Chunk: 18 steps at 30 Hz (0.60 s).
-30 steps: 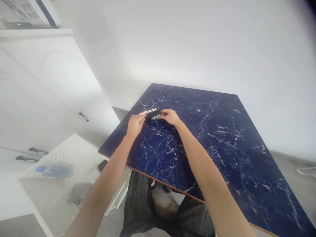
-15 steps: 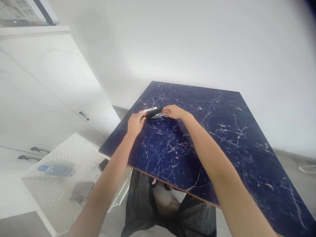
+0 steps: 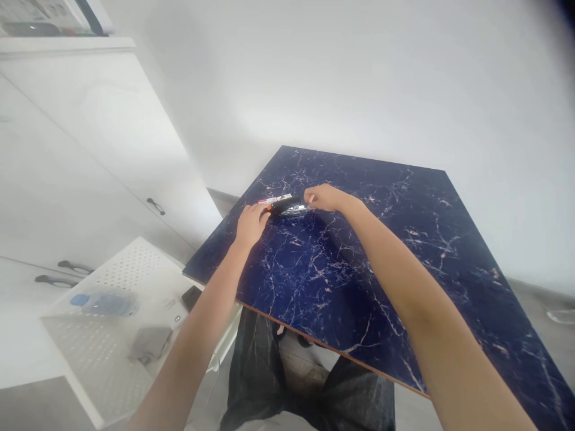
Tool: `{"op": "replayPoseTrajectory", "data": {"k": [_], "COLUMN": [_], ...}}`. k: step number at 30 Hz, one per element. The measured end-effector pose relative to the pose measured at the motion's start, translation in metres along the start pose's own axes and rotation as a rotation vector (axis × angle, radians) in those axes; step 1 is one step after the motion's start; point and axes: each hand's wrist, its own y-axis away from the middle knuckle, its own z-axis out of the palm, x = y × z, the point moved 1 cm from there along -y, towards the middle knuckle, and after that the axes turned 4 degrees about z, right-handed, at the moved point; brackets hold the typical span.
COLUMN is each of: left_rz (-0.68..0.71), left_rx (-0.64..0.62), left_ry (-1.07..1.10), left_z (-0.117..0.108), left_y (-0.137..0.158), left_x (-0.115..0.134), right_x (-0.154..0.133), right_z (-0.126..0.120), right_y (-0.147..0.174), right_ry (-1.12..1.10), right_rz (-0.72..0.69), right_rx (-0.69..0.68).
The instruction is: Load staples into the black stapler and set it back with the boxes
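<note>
On the blue marbled table point(image 3: 314, 257) lies what looks like a black stapler point(image 3: 287, 205), with shiny metal along its near side and a bit of orange at its left end. My left hand point(image 3: 251, 224) is closed around that left end, thumb on the near side. At the other end, the fingers of my right hand point(image 3: 324, 197) are pinched together beside the metal part. Whatever they hold is small, pale and mostly hidden. Just behind the stapler is a flat white and red packet point(image 3: 275, 199), partly covered.
A white perforated stand point(image 3: 130, 263) at the lower left holds a water bottle with a blue cap point(image 3: 108, 303), a grey pouch point(image 3: 151, 343) and a dark phone point(image 3: 191, 297). White cabinets point(image 3: 90, 155) with dark handles stand on the left. A white wall rises behind the table.
The view has shifted slightly. My right hand stays pinched at the stapler's right end and my left hand keeps its hold; little else differs.
</note>
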Motion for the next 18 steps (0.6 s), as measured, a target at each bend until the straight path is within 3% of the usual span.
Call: {"op": "replayPoseTrajectory", "data": {"k": [2,5,8,10,13,18], "left_rz": [-0.008,-0.015,-0.032,-0.037,-0.027,-0.036], "left_rx": [-0.003,0.008,0.026,0.037,0.05,0.03], "left_ry": [0.015,0.039,0.048,0.047,0.064,0.254], "left_z": [0.0,-0.002,-0.004,-0.006,-0.007,-0.004], "left_y": [0.0,0.0,0.001,0.001,0.001,0.001], "left_x": [0.001,0.003,0.006,0.007,0.008,0.006], "right_x": [0.006,0.015,0.015,0.01,-0.003,-0.034], "right_z": [-0.001,0.003,0.014,0.022,0.033,0.057], "right_y": [0.004,0.013,0.021,0.025,0.029,0.03], "right_ry": [-0.082,-0.055,0.062,0.074,0.004,-0.153], "right_rz": [0.035,0.215,0.266,0.257,0.357,0.428], "right_rx": [0.086,0.199,0.127,0.142,0.233,0.282]}}
